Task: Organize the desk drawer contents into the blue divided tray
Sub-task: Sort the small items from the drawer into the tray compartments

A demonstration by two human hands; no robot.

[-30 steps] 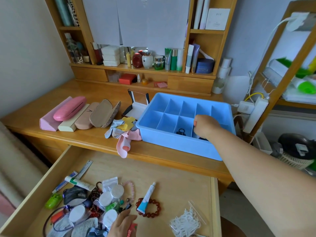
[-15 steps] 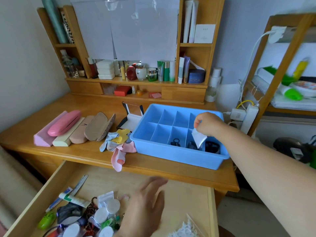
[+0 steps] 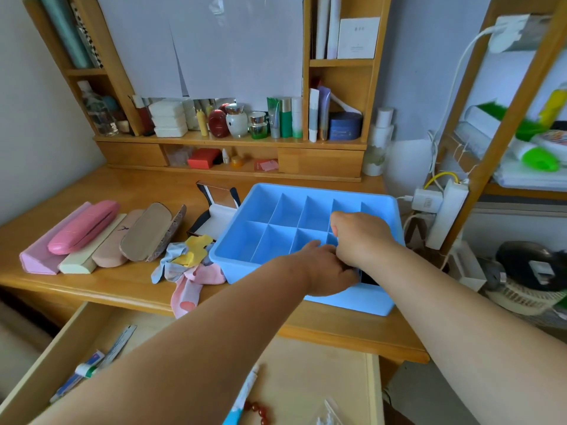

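both hands meet over blue tray (image 3: 242,256) near-right cells | left hand (image 3: 329,271), right hand (image 3: 359,237) curled; contents hidden, cannot tell | probably seating an item

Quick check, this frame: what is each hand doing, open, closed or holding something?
Left hand: over the blue tray, fingers hidden; cannot be told.
Right hand: fingers curled down into the tray; any contents hidden, cannot be told.

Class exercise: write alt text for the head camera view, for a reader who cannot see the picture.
Both of a person's hands, left hand and right hand, meet over the near right compartments of a blue divided tray on a wooden desk; what they hold is hidden. Glasses cases lie to the left, above an open drawer.
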